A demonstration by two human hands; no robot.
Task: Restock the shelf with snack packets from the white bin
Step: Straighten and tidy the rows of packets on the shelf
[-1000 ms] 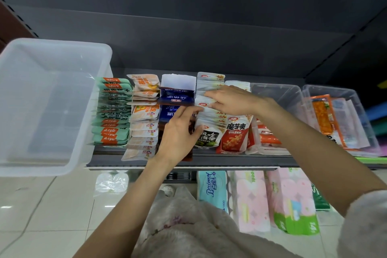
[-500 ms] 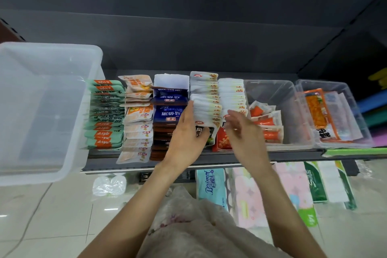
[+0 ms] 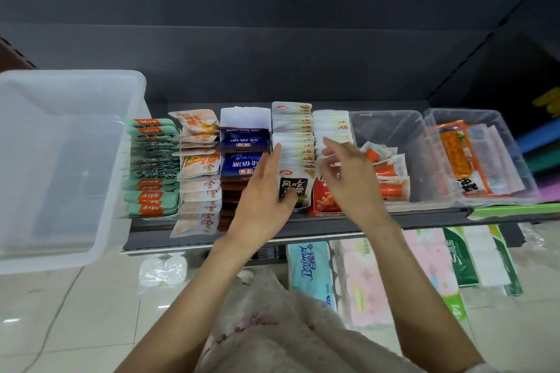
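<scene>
The white bin [image 3: 60,160] sits at the left end of the shelf [image 3: 333,225], and I see no packets in it. Rows of snack packets stand upright on the shelf. My left hand [image 3: 263,197] holds the row of white packets [image 3: 292,130]: fingers lie along its left side and the thumb crosses the front black-label packet [image 3: 295,186]. My right hand [image 3: 348,179] hovers with relaxed fingers touching the tops of the neighbouring white row [image 3: 331,126], which has a red packet [image 3: 322,200] in front.
Left of my hands stand rows of green packets [image 3: 151,166], cream-orange packets [image 3: 200,169] and blue packets [image 3: 242,160]. Two clear bins [image 3: 418,142] [image 3: 500,130] with orange packets fill the shelf's right side. Tissue packs [image 3: 312,269] stand on the floor below.
My right hand drew back from reaching across the rows, then rose from the red front packet to the top of its row. My left hand stayed on the white row.
</scene>
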